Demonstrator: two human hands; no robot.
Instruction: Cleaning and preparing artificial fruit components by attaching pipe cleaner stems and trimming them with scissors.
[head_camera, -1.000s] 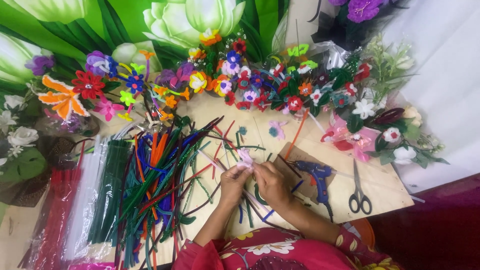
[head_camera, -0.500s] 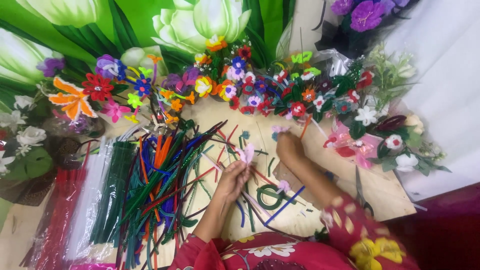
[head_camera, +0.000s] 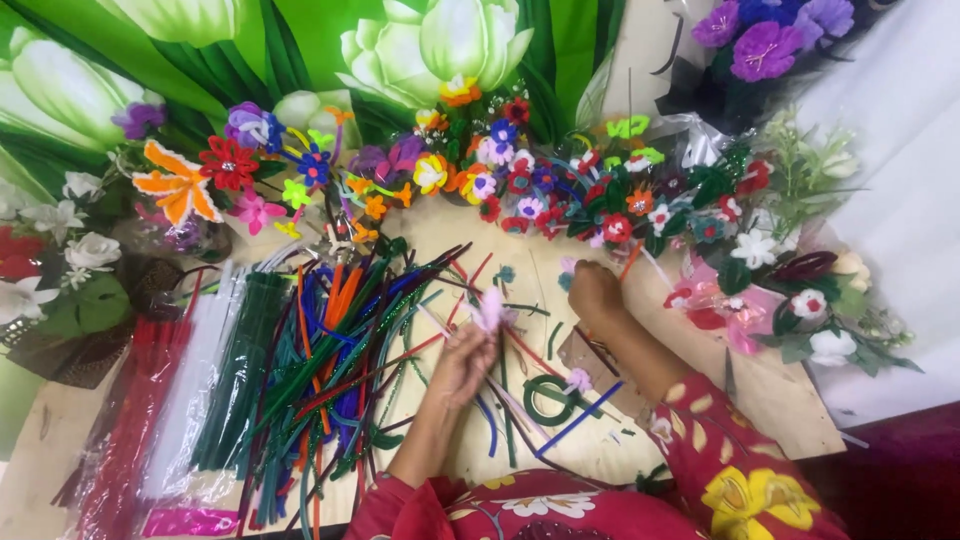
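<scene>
Many pipe cleaners (head_camera: 330, 340) strewn on wooden table (head_camera: 790, 400), left hand (head_camera: 465, 362) fingers grasping pink flower (head_camera: 490, 308), right hand (head_camera: 595, 292) clenched.

Your left hand (head_camera: 462, 362) sits right at the edge of the pipe cleaner pile (head_camera: 330, 350), so going left means wading through stems. Your right hand (head_camera: 595, 292) is up against the flower row (head_camera: 560, 185), no way further up there. Between your hands the table (head_camera: 530, 265) is mostly bare wood, with loose stems and a green ring (head_camera: 550, 400) lower down. Right side's blocked by wrapped bouquets (head_camera: 780, 290).
</scene>
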